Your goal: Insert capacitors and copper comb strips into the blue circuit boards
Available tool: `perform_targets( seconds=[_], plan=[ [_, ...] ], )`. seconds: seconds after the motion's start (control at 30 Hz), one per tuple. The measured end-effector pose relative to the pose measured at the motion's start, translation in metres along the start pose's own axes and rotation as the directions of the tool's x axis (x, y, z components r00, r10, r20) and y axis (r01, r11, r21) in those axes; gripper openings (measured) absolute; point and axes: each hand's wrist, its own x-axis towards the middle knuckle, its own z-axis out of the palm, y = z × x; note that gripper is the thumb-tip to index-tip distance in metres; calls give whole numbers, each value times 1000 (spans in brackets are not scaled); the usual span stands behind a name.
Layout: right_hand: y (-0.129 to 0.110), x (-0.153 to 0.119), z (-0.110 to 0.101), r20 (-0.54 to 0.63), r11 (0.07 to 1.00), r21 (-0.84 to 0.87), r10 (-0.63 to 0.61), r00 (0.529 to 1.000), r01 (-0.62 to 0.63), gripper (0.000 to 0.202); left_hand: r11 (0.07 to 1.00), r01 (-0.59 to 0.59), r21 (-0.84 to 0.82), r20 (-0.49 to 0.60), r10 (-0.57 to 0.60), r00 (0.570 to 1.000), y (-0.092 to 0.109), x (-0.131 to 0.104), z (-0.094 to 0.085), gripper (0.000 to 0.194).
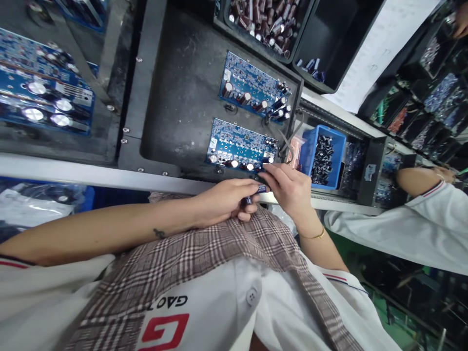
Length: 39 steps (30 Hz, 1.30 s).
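Observation:
Two blue circuit boards lie on a dark tray (175, 97), the upper board (252, 80) and the lower board (237, 141), both fitted with cylindrical capacitors. Below the lower board, my left hand (230, 200) has its fingers wrapped round dark blue capacitors (247, 200); one more (262, 188) sticks out by the thumb. My right hand (290, 187) is at the lower board's bottom right corner, its thumb and fingertips pinched together over a small dark part that is mostly hidden.
A blue bin (341, 151) of small black capacitors stands right of the tray. Behind are a black bin (292, 53) of brown capacitors and another (329, 80) with a few blue ones. More boards (22, 58) lie at left. A co-worker's arm (419, 181) reaches in at right.

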Motion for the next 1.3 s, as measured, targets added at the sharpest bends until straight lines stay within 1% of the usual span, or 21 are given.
perform_targets(
  seconds=[0.03, 0.1, 0.17, 0.23, 0.3, 0.37, 0.43, 0.5, 0.67, 0.73, 0.8, 0.9, 1.0, 1.03, 1.07, 1.13, 1.17, 1.2, 1.23, 1.27, 1.3],
  plan=[
    [-3, -2, -3, -9, 1000, 28, -4, 1000, 4, 24, 1000, 3, -18, -2, -3, 1000, 0, 1, 0, 9],
    [-12, -7, -15, -32, 994, 105, 30, 999, -26, 30, 999, 26, -31, 2, -26, 1000, 0, 3, 0, 15],
    [-21, -13, -27, 2, 981, 185, 64, 998, -63, 38, 999, 43, -23, 10, -43, 999, 0, 5, 1, 24],
    [-25, -16, -34, 31, 972, 209, 104, 994, -108, 39, 999, 26, -24, 12, -26, 1000, -1, 6, 3, 28],
    [-19, -14, -32, -9, 970, 180, 166, 986, -162, 33, 999, -6, -44, 8, 6, 1000, -2, 7, 5, 24],
    [-7, -9, -23, -51, 972, 141, 196, 979, -187, 30, 998, -16, -58, 5, 16, 1000, -1, 7, 7, 19],
    [6, -2, -15, -24, 980, 116, 168, 985, -164, 29, 999, 2, -40, 4, -1, 1000, 1, 6, 6, 20],
    [13, 3, -11, 18, 986, 88, 144, 989, -145, 27, 1000, 23, -3, 3, -23, 1000, 4, 5, 6, 24],
    [10, 8, -16, 61, 993, 11, 119, 991, -120, 24, 996, 34, 80, 30, -36, 999, 8, 6, 3, 20],
    [8, 6, -13, 57, 994, -12, 107, 993, -106, 24, 997, 11, 80, 29, -13, 999, 7, 6, 1, 18],
    [11, 2, -7, 18, 997, -21, 78, 997, -77, 24, 998, -15, 60, 8, 14, 1000, 4, 7, 0, 18],
    [24, -8, 0, -35, 1000, 19, -19, 999, 20, 24, 997, -49, 58, -16, 50, 999, 2, 5, 1, 17],
    [32, -12, -1, 12, 986, 86, -145, 989, 144, 29, 988, -101, 116, -17, 104, 994, 5, -1, 6, 17],
    [31, -11, -4, 8, 983, 106, -154, 988, 153, 29, 980, -130, 151, -21, 135, 991, 7, -4, 8, 18],
    [27, -9, -7, -23, 982, 130, -133, 991, 135, 28, 966, -164, 197, -24, 172, 985, 10, -6, 11, 21],
    [10, -4, -17, -141, 975, 216, -25, 990, 55, 28, 904, -252, 347, 1, 269, 963, 16, -11, 17, 31],
    [0, -2, -23, -200, 962, 271, 33, 979, 23, 31, 842, -291, 454, 36, 310, 950, 22, -14, 22, 39],
    [-10, 1, -29, -232, 946, 324, 55, 971, 23, 35, 754, -317, 576, 89, 327, 941, 31, -16, 27, 46],
    [-18, 3, -34, -284, 932, 361, 78, 956, 31, 34, 640, -333, 692, 143, 330, 933, 44, -18, 32, 51],
    [-23, 4, -38, -341, 921, 388, 116, 933, 27, 33, 510, -343, 789, 177, 346, 921, 62, -21, 37, 54],
    [-25, 5, -40, -402, 914, 406, 164, 901, 14, 31, 390, -345, 854, 187, 388, 903, 86, -23, 40, 55]
  ],
)
